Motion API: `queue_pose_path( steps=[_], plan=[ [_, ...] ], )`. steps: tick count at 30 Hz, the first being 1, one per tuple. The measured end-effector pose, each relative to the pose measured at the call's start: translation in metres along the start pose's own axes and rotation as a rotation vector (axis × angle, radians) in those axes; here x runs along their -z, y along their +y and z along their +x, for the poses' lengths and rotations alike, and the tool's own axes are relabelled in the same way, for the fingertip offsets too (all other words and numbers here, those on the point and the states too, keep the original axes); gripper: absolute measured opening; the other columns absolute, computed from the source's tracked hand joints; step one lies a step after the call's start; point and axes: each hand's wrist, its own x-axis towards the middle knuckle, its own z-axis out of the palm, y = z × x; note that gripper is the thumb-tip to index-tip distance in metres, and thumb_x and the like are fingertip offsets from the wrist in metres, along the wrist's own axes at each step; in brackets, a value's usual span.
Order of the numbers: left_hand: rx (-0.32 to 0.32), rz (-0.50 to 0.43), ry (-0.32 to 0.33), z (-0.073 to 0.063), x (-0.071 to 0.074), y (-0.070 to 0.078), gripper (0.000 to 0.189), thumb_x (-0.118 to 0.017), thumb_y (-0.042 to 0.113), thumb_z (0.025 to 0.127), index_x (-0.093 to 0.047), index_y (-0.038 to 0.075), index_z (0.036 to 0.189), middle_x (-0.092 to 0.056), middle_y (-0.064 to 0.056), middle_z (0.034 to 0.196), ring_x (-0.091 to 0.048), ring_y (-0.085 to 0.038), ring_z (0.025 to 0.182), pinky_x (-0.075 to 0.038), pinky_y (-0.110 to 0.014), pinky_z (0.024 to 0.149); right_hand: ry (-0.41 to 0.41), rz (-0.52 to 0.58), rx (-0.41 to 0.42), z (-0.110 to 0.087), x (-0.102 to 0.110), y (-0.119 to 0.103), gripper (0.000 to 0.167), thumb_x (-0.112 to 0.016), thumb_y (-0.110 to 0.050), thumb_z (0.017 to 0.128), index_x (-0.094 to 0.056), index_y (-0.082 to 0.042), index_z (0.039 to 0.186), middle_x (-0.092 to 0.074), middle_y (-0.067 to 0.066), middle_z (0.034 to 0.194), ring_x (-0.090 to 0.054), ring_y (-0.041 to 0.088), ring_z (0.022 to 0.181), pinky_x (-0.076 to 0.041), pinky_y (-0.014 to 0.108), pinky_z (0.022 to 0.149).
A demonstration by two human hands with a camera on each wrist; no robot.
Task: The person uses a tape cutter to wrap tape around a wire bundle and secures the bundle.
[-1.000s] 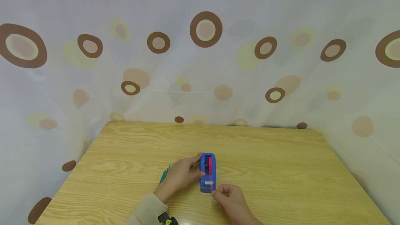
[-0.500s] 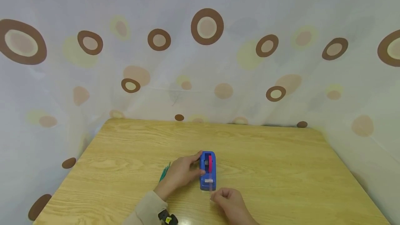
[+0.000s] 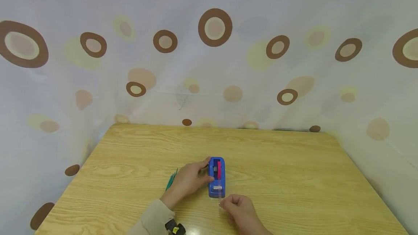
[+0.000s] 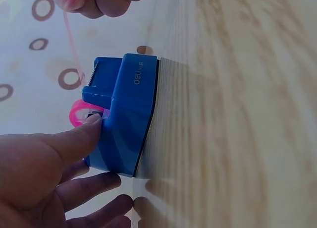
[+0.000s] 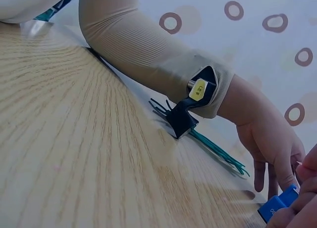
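A blue tape dispenser (image 3: 215,184) stands upright on the wooden table, with a pink tape roll (image 3: 219,169) seated in it. My left hand (image 3: 187,181) holds the dispenser from the left; in the left wrist view, the thumb (image 4: 81,136) lies by the roll and other fingers are at the rear end. A strip of tape (image 4: 72,39) runs from the roll past the toothed cutter (image 4: 93,73). Its free end is pinched between thumb and finger of my right hand (image 3: 242,210), just in front of the dispenser. The right wrist view shows only part of the dispenser (image 5: 272,208).
Several thin green strands (image 3: 171,179) lie on the table (image 3: 287,169) left of my left hand, partly hidden by it. A black device (image 5: 203,91) is strapped to the left wrist. A patterned curtain (image 3: 215,71) hangs behind the table's far edge.
My right hand has drawn slightly toward the front, away from the dispenser, so a little more tape shows past the cutter. The left hand keeps its hold on the dispenser.
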Motion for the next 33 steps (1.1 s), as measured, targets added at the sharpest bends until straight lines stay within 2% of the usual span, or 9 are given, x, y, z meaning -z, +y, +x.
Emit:
queue_pose_path(
  steps=[4, 9, 13, 21, 27, 29, 31, 33],
  plan=[
    [0.016, -0.013, 0.001, -0.004, 0.001, 0.001, 0.068, -0.071, 0.043, 0.090, -0.046, 0.019, 0.149, -0.056, -0.007, 0.139, -0.055, -0.028, 0.124, -0.049, -0.045, 0.094, 0.002, 0.013, 0.006, -0.002, -0.002, 0.000, 0.017, -0.067, -0.018, 0.092, -0.066, -0.006, 0.080, -0.043, -0.006, 0.057, -0.038, 0.009, 0.051, -0.034, 0.022, 0.048],
    [0.030, -0.023, 0.023, -0.012, 0.005, 0.002, 0.065, -0.071, 0.042, 0.090, -0.049, 0.019, 0.147, -0.062, -0.005, 0.133, -0.063, -0.026, 0.113, -0.053, -0.044, 0.086, 0.005, 0.014, -0.014, -0.004, -0.003, 0.001, 0.017, -0.068, -0.020, 0.092, -0.067, -0.006, 0.083, -0.044, -0.006, 0.058, -0.040, 0.010, 0.052, -0.034, 0.022, 0.049],
    [0.027, -0.013, 0.048, -0.019, 0.013, 0.001, 0.061, -0.070, 0.039, 0.091, -0.051, 0.017, 0.145, -0.066, -0.002, 0.127, -0.066, -0.026, 0.107, -0.053, -0.045, 0.084, 0.013, 0.031, -0.013, -0.003, -0.003, 0.001, 0.017, -0.069, -0.021, 0.092, -0.067, -0.007, 0.083, -0.045, -0.006, 0.060, -0.041, 0.011, 0.053, -0.035, 0.023, 0.050],
    [0.059, 0.003, 0.073, -0.032, 0.031, -0.004, 0.061, -0.070, 0.038, 0.092, -0.050, 0.018, 0.146, -0.066, -0.002, 0.127, -0.065, -0.027, 0.108, -0.053, -0.048, 0.085, 0.058, 0.063, 0.037, -0.001, -0.004, -0.001, 0.018, -0.071, -0.018, 0.090, -0.067, -0.002, 0.083, -0.050, -0.005, 0.066, -0.040, 0.009, 0.054, -0.035, 0.022, 0.049],
    [0.099, 0.033, 0.102, -0.051, 0.043, -0.013, 0.061, -0.073, 0.034, 0.091, -0.052, 0.014, 0.144, -0.065, -0.006, 0.129, -0.066, -0.028, 0.106, -0.054, -0.045, 0.079, 0.087, 0.086, 0.040, -0.002, -0.005, -0.004, 0.016, -0.072, -0.015, 0.088, -0.067, -0.001, 0.083, -0.048, -0.005, 0.064, -0.039, 0.010, 0.054, -0.034, 0.022, 0.049],
    [0.105, 0.026, 0.113, -0.059, 0.045, -0.016, 0.061, -0.073, 0.031, 0.090, -0.052, 0.012, 0.144, -0.064, -0.008, 0.129, -0.069, -0.022, 0.079, -0.054, -0.039, 0.068, 0.095, 0.076, 0.034, -0.002, -0.006, -0.003, 0.016, -0.072, -0.016, 0.088, -0.067, -0.001, 0.082, -0.048, -0.005, 0.063, -0.038, 0.009, 0.054, -0.033, 0.022, 0.049],
    [0.105, 0.022, 0.121, -0.065, 0.045, -0.020, 0.061, -0.074, 0.030, 0.090, -0.052, 0.010, 0.143, -0.063, -0.011, 0.129, -0.057, -0.016, 0.055, -0.051, -0.033, 0.057, 0.106, 0.063, 0.029, -0.002, -0.007, -0.002, 0.016, -0.072, -0.015, 0.089, -0.067, -0.001, 0.082, -0.049, -0.005, 0.063, -0.038, 0.010, 0.053, -0.033, 0.022, 0.048],
    [0.095, 0.020, 0.132, -0.071, 0.045, -0.023, 0.060, -0.074, 0.029, 0.090, -0.053, 0.008, 0.142, -0.063, -0.014, 0.130, -0.057, -0.016, 0.054, -0.049, -0.030, 0.055, 0.108, 0.047, 0.016, -0.002, -0.007, 0.000, 0.016, -0.072, -0.016, 0.089, -0.067, -0.001, 0.083, -0.049, -0.005, 0.063, -0.039, 0.010, 0.053, -0.033, 0.023, 0.048]
  ],
)
